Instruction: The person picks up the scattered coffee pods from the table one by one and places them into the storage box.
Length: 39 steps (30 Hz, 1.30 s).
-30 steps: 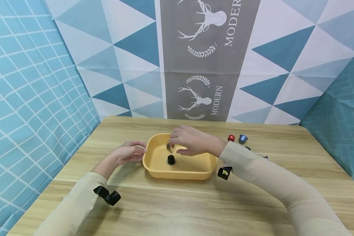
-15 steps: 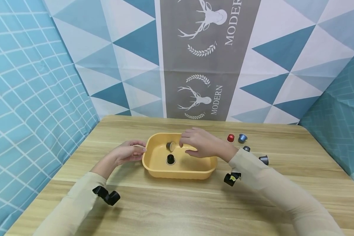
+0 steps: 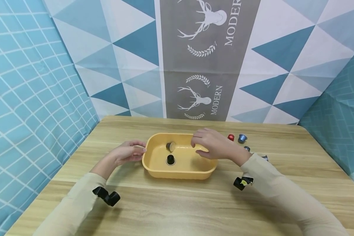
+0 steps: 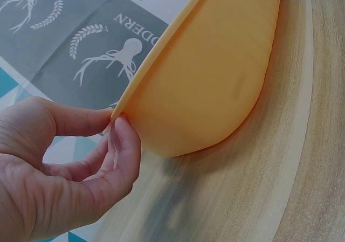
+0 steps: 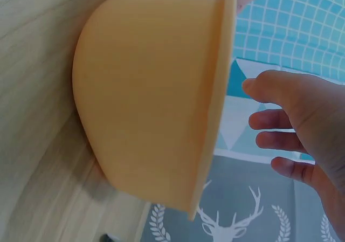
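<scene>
A yellow-orange rectangular tub [image 3: 180, 174] with rounded corners stands on the wooden table. My left hand [image 3: 129, 153] pinches its left rim between thumb and fingers, seen close up in the left wrist view, where the tub's side wall [image 4: 210, 75] fills the middle. Inside the tub lie two coffee capsules: a black capsule [image 3: 170, 159] standing with its rim down, and a brown-grey capsule [image 3: 170, 146] tipped on its side with a beige lid. Over the tub's right end hovers my right hand [image 3: 209, 144], fingers loosely bent and holding nothing; the right wrist view shows it above the rim.
Right of the tub, beyond my right forearm, several more capsules lie on the table: a red capsule [image 3: 231, 137], a blue capsule [image 3: 242, 138], a dark capsule [image 3: 247, 148] and a grey capsule [image 3: 265, 158] partly behind the sleeve. Patterned cloth walls border the table [image 3: 177, 209].
My right hand has let go of the brown-grey capsule inside the tub and moved right, toward the tub's right end. The left hand keeps its pinch on the rim.
</scene>
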{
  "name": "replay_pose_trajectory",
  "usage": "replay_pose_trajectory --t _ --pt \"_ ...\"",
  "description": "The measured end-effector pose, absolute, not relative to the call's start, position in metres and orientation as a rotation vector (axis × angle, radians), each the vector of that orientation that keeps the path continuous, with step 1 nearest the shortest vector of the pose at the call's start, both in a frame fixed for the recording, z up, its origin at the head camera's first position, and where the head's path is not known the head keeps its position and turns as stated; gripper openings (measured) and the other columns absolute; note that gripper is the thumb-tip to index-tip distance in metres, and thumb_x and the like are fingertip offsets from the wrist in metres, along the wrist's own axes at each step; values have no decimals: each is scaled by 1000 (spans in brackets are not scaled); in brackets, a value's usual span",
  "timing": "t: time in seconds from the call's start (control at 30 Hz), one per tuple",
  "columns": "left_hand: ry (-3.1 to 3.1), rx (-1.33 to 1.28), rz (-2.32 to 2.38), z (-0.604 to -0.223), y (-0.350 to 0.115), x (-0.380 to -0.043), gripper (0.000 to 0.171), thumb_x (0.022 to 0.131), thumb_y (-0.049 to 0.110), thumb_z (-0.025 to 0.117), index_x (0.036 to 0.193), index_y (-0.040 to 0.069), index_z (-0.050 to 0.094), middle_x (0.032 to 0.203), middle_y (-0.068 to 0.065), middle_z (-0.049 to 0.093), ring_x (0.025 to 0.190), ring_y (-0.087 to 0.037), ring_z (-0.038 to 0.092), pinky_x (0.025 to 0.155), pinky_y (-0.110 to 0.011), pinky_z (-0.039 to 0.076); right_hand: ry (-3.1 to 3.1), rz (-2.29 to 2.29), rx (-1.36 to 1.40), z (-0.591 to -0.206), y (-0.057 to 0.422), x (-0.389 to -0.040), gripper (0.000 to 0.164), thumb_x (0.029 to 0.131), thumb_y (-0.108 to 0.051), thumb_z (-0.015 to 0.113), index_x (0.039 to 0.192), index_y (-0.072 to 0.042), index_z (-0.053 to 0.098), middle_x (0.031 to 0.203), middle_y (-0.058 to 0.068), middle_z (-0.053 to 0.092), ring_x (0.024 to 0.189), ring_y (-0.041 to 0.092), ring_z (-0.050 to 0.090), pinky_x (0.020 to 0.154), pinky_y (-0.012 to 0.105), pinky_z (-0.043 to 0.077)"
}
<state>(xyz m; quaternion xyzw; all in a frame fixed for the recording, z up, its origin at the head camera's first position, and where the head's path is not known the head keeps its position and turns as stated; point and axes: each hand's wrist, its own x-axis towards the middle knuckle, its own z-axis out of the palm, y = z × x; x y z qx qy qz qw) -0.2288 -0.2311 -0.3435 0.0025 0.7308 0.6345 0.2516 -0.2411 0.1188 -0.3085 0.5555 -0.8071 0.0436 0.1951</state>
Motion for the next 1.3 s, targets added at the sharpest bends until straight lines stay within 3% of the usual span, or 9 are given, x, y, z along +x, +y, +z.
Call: replay_pose_trajectory --t 0.63,1.07,1.3 --pt "1995 -5 1723 -345 -233 -232 34 93 8 58 122 -1 45 88 4 60 81 -5 60 75 -18 55 -2242 148 1460 -306 169 -226 27 69 -13 82 85 -14 61 84 -4 61 84 13 56 80 34 51" --pt "2007 -5 1697 -345 -234 -233 37 93 9 58 126 -1 44 91 4 59 82 -5 60 76 -19 55 -2404 136 1350 -310 190 -212 23 73 -16 81 90 -16 65 91 -5 62 88 13 57 80 36 52" --pt "1995 1 1710 -345 -233 -231 40 93 8 57 128 -4 41 91 3 58 82 -5 60 76 -18 55 -2365 116 1326 -323 204 -210 25 71 -18 82 88 -17 65 86 -5 63 81 10 55 70 30 50"
